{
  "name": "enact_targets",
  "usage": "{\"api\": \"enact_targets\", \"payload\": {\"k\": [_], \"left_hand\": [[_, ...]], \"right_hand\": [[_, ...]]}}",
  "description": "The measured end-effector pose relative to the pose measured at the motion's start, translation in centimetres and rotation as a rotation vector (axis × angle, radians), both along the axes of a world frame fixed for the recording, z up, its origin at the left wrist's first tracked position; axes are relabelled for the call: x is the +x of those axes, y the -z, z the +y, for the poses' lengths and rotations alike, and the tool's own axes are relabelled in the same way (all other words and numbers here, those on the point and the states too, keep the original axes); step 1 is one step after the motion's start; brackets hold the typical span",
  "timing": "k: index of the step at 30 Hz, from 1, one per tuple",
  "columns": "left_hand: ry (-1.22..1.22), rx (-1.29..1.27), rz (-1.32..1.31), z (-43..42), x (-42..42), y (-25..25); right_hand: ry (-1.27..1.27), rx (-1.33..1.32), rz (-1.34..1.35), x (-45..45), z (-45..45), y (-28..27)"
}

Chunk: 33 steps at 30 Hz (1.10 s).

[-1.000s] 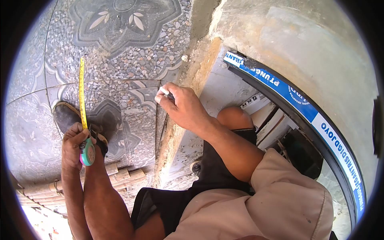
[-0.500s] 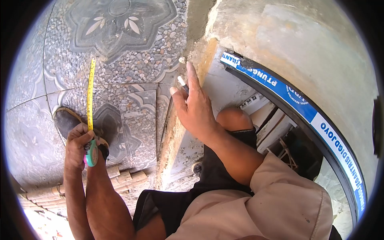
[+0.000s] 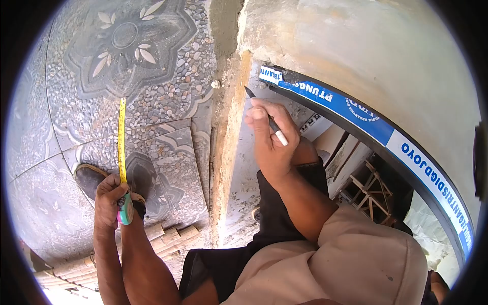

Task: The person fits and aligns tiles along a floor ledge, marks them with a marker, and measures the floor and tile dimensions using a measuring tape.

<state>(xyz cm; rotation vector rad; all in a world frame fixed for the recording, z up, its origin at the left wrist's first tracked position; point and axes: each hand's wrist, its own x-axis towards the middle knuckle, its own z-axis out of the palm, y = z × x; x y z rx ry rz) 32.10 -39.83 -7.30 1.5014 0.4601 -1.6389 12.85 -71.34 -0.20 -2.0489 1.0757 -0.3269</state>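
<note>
My left hand [image 3: 108, 201] is closed round a teal and pink tape measure [image 3: 125, 209]. Its yellow blade [image 3: 121, 142] sticks out away from me above the patterned floor tiles, its free end over the pebbled area. In my right hand [image 3: 274, 145] I grip a marker pen [image 3: 275, 127] with a dark barrel and white end. The dark tip points up and left, near the wooden strip [image 3: 232, 132] along the tile edge, apparently without touching it. My shoe [image 3: 90, 179] rests on the tiles just beyond my left hand.
A dark frame with a blue and white printed strip [image 3: 368, 117] curves along the right, beside a plastered surface [image 3: 366, 40]. Below it is a dark opening with wooden sticks [image 3: 370, 190]. Bamboo poles [image 3: 168, 241] lie at the lower left. A loose tile [image 3: 173, 168] overlaps others.
My right hand has turned and moved right and slightly down in view; the pen's dark tip now shows, pointing up-left, instead of its white end. The tape remains extended in my left hand.
</note>
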Motion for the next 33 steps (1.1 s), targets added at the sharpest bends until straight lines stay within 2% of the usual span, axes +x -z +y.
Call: {"api": "enact_targets", "payload": {"k": [7,33], "left_hand": [[-0.03,0.026,0.047,0.4,-0.3,-0.2],[-0.053,-0.005,0.03,1.3,-0.5,0.7]], "right_hand": [[-0.012,-0.142,-0.04,0.8,-0.2,2.4],[-0.06,-0.15,0.072,1.5,-1.1,2.8]]}}
